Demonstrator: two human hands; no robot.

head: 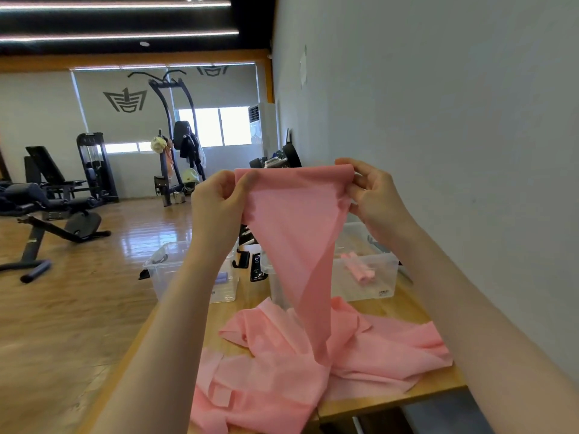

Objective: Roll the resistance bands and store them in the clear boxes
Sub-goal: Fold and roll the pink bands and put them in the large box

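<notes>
Head view: left hand (216, 198), right hand (372, 195) each pinch pink band (297, 220) top corners.

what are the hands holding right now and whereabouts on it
A pink band. The left hand and right hand each pinch a corner of its top end; the rest hangs to the table.

Both forearms and hands (216, 198) are bare, with no sleeves, rings or watch.

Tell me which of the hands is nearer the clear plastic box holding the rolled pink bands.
Right. The right hand is above the clear plastic box; the left hand is farther left, over the other clear box.
</notes>
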